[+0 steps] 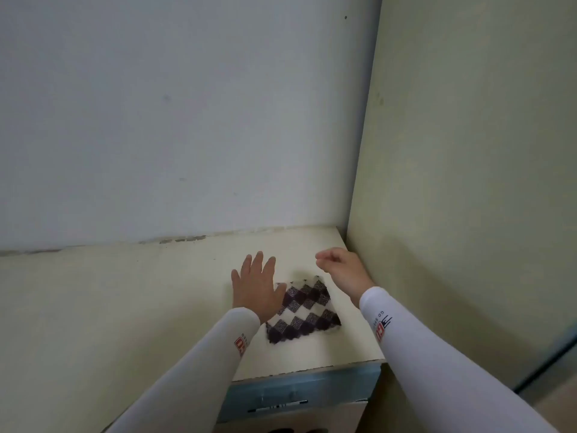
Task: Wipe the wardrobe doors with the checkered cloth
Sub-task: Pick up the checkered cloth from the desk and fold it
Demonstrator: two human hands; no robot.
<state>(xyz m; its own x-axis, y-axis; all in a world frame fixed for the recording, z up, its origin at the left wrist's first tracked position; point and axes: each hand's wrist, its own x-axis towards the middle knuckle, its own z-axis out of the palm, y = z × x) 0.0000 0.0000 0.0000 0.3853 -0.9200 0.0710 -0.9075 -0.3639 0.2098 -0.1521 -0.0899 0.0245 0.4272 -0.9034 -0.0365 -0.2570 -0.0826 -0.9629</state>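
Observation:
The checkered cloth [307,310], dark purple and white, lies flat on a cream top surface [156,292] near its right end. My left hand [256,285] is flat with fingers spread, its thumb side overlapping the cloth's left edge. My right hand [340,270] hovers just above and right of the cloth, fingers loosely curled and holding nothing. A tall cream panel [468,182], likely the wardrobe's side or door, rises right of the surface. Both arms wear white sleeves.
A pale grey-white wall [171,104] stands behind the surface, with chipped paint along the joint. The surface's front edge shows a blue-grey band [296,392] below the cloth. A dark strip runs down the panel's lower right edge [549,360].

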